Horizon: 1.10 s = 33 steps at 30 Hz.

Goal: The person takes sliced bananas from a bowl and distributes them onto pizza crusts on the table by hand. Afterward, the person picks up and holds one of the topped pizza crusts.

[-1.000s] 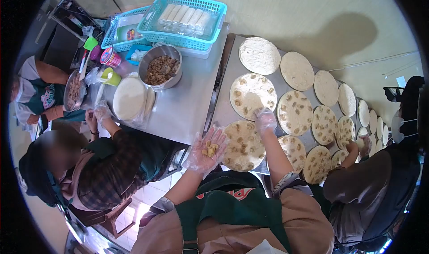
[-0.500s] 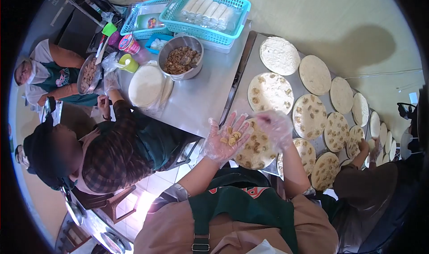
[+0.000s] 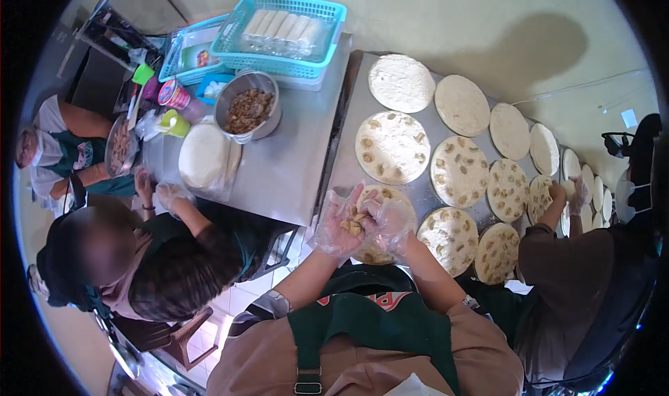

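My left hand [image 3: 333, 230], in a clear plastic glove, is turned palm up and cupped around a small pile of tan mushroom slices [image 3: 352, 224]. Over that palm, my gloved right hand [image 3: 392, 226] has its fingers bent together at the slices; whether one is pinched between them is partly hidden. Below both hands lies a round pizza base [image 3: 374, 255], mostly covered by them. Just beyond is a white-topped base [image 3: 392, 147] with slices around its edge. To the right, another base [image 3: 447, 241] carries scattered slices.
More round bases [image 3: 463, 105] fill the metal table [image 3: 424, 124]. On the left steel table [image 3: 296, 162] stand a pot of brown filling [image 3: 248, 110], a stack of flat rounds [image 3: 203, 155] and a blue basket [image 3: 279, 56]. Co-workers stand left and right.
My right hand has come left from above the bases to the slices in my left palm. The left palm has curled inward, and the whole view has shifted slightly.
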Motion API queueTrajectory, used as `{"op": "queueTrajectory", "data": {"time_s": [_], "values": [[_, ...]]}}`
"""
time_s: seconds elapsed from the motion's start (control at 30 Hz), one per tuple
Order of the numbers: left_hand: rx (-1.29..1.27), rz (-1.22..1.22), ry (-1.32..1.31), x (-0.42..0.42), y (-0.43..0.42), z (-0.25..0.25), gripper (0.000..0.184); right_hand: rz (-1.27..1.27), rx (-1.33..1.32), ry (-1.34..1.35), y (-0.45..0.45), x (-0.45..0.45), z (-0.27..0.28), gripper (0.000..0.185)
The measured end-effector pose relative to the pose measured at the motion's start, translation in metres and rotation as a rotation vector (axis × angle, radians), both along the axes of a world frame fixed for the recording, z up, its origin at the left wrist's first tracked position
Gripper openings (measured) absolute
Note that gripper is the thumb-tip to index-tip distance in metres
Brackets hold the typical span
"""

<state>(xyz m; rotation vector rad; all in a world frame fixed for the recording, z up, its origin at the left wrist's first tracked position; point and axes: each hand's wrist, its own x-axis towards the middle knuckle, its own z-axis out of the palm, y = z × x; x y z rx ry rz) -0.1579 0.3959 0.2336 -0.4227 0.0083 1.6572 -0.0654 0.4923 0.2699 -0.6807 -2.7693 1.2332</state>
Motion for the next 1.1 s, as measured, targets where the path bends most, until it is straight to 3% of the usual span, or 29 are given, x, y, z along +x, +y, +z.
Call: {"op": "queueTrajectory", "data": {"time_s": [0.03,0.17,0.23,0.3,0.37,0.5,0.57,0.7,0.77,0.8,0.87,1.0,1.1], "values": [[0.052,-0.022,-0.125,0.002,0.001,-0.012,0.054,-0.006,0.07,0.021,0.001,0.003,-0.007,0.019],[-0.091,-0.118,-0.075,0.017,0.006,-0.026,0.039,-0.093,0.23,0.03,0.006,0.02,-0.013,0.02],[-0.459,-0.273,0.311,0.024,0.007,-0.023,0.037,-0.143,0.212,0.055,0.011,0.026,-0.008,0.019],[-0.428,-0.308,0.349,0.029,0.01,-0.027,0.034,-0.196,0.196,0.079,0.016,0.033,-0.008,0.017],[-0.396,-0.345,0.384,0.033,0.013,-0.032,0.031,-0.092,0.314,-0.156,0.018,0.037,-0.014,0.022],[-0.455,-0.366,0.463,0.038,0.022,-0.034,0.017,-0.127,0.294,-0.168,0.022,0.042,-0.02,0.024],[-0.495,-0.376,0.49,0.04,0.025,-0.036,0.015,-0.127,0.196,0.112,0.025,0.046,-0.029,0.025],[-0.483,-0.393,0.495,0.044,0.028,-0.046,0.018,-0.195,-0.002,0.096,0.033,0.052,-0.017,0.025],[-0.481,-0.398,0.48,0.045,0.031,-0.044,0.018,-0.304,-0.233,-0.058,0.041,0.051,0.008,0.023],[-0.453,-0.4,0.474,0.045,0.032,-0.043,0.018,-0.305,-0.235,-0.056,0.044,0.055,-0.001,0.023],[-0.428,-0.399,0.47,0.046,0.034,-0.039,0.019,-0.422,-0.518,0.078,0.05,0.061,-0.03,0.022],[-0.438,-0.433,0.474,0.047,0.034,-0.043,0.015,-0.462,-0.599,0.093,0.053,0.064,-0.046,0.023],[-0.455,-0.415,0.472,0.05,0.039,-0.03,0.013,-0.458,-0.493,0.102,0.052,0.059,-0.046,0.023]]}}
